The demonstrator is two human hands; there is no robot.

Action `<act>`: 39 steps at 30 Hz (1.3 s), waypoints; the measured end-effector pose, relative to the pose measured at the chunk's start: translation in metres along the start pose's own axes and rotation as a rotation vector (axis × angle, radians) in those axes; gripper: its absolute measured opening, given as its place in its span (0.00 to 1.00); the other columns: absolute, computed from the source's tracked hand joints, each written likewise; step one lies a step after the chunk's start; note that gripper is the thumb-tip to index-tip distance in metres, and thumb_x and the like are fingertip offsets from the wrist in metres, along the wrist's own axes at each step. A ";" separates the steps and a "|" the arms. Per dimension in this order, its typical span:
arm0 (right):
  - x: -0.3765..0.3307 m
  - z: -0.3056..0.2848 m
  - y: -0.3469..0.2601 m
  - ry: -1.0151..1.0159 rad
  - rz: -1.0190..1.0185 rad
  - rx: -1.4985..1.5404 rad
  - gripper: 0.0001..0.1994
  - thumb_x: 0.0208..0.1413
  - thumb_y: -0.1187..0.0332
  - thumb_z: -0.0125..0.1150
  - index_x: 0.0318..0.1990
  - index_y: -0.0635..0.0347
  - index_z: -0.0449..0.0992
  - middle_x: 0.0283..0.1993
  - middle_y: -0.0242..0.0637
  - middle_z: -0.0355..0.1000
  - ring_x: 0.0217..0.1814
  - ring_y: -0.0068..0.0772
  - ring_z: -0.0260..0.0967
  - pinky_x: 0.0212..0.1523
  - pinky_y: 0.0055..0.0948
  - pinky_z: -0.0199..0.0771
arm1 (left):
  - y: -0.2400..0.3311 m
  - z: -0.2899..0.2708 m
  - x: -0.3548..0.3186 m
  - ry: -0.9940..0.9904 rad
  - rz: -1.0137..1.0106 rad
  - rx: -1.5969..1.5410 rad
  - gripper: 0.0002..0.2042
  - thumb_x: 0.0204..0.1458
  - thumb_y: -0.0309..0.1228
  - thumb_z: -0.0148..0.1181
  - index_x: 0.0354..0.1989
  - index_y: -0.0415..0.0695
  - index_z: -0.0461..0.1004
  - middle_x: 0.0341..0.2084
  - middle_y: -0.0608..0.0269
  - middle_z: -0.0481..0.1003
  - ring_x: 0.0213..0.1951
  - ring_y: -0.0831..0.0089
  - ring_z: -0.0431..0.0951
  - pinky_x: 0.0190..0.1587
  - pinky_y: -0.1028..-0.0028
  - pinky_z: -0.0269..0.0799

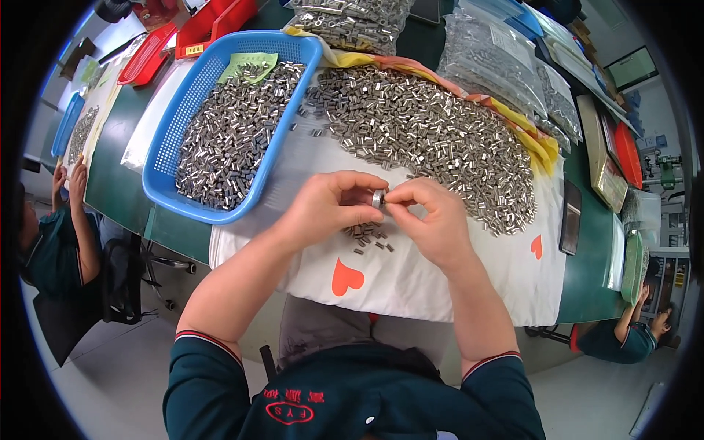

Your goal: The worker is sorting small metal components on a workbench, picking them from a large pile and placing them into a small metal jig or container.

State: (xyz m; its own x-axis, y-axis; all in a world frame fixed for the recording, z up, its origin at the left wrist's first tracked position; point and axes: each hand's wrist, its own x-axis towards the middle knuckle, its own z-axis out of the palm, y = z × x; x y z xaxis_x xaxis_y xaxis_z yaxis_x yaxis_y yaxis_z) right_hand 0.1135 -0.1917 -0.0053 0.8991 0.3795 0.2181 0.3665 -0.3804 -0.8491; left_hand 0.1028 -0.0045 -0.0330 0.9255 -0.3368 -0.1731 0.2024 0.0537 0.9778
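My left hand (323,209) pinches a small metal ring (378,199) between thumb and fingers above the white cloth (411,286). The fingertips of my right hand (434,220) are pressed together against the ring's right side; whatever they pinch is too small and hidden to make out. Just beyond both hands spreads a wide heap of short silvery metal cylinders (433,125). Under my fingers lies a small group of loose cylinders (367,233), partly covered by the left hand.
At the left, a blue perforated basket (158,158) holds many cylinders and a green slip (249,66). Yellow-orange cloth (543,150) edges the heap. Bags of metal parts (491,55) stand behind. A dark phone-like slab (570,218) lies right. Other people work at both sides.
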 end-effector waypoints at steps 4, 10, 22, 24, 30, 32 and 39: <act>-0.002 0.004 0.005 0.067 -0.223 -0.230 0.04 0.40 0.76 0.60 0.25 0.60 0.72 0.24 0.35 0.69 0.29 0.37 0.66 0.30 0.33 0.67 | 0.001 0.006 0.001 0.048 0.001 0.001 0.17 0.43 0.24 0.66 0.44 0.37 0.73 0.29 0.67 0.75 0.33 0.83 0.73 0.36 0.81 0.71; -0.002 0.006 0.005 0.087 -0.243 -0.257 0.04 0.39 0.77 0.60 0.25 0.59 0.72 0.24 0.36 0.69 0.29 0.39 0.66 0.30 0.35 0.67 | 0.000 0.006 0.001 0.085 -0.005 0.107 0.17 0.42 0.24 0.66 0.43 0.38 0.74 0.29 0.68 0.75 0.32 0.83 0.73 0.35 0.81 0.71; -0.004 0.008 0.003 0.114 -0.238 -0.213 0.03 0.42 0.76 0.59 0.25 0.60 0.72 0.25 0.37 0.69 0.30 0.40 0.66 0.32 0.35 0.67 | 0.000 0.008 -0.001 0.115 0.024 0.077 0.17 0.43 0.22 0.65 0.44 0.39 0.74 0.29 0.69 0.75 0.32 0.85 0.73 0.35 0.82 0.71; -0.005 0.009 0.004 0.106 -0.224 -0.213 0.03 0.41 0.76 0.59 0.25 0.60 0.71 0.25 0.37 0.69 0.30 0.40 0.66 0.32 0.35 0.67 | -0.003 0.007 -0.002 0.117 0.040 0.074 0.17 0.43 0.22 0.65 0.44 0.39 0.74 0.30 0.69 0.76 0.32 0.85 0.74 0.35 0.82 0.71; -0.005 0.009 0.006 0.118 -0.231 -0.251 0.03 0.41 0.75 0.59 0.25 0.60 0.71 0.25 0.37 0.69 0.31 0.40 0.67 0.32 0.35 0.68 | 0.002 0.013 -0.001 0.155 0.043 0.137 0.17 0.43 0.22 0.65 0.44 0.38 0.74 0.31 0.67 0.76 0.33 0.84 0.74 0.35 0.82 0.71; -0.005 0.010 0.005 0.130 -0.233 -0.272 0.03 0.41 0.75 0.59 0.25 0.60 0.71 0.25 0.37 0.69 0.31 0.40 0.67 0.33 0.35 0.68 | 0.001 0.012 -0.001 0.174 0.041 0.153 0.17 0.43 0.21 0.65 0.44 0.38 0.73 0.31 0.67 0.76 0.32 0.84 0.74 0.35 0.82 0.71; 0.001 -0.005 0.010 -0.062 0.096 0.120 0.05 0.44 0.74 0.60 0.31 0.63 0.76 0.28 0.35 0.74 0.30 0.29 0.71 0.32 0.26 0.70 | 0.000 0.005 -0.002 0.103 0.022 0.097 0.17 0.43 0.20 0.64 0.45 0.38 0.73 0.31 0.66 0.76 0.33 0.83 0.75 0.35 0.82 0.72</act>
State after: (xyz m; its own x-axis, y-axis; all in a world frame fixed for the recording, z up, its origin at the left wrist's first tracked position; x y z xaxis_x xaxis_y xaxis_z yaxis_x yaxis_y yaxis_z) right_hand 0.1194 -0.1993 -0.0112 0.9109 0.3988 0.1063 0.2451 -0.3155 -0.9167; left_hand 0.0996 -0.0086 -0.0320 0.9584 -0.2378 -0.1582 0.1547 -0.0333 0.9874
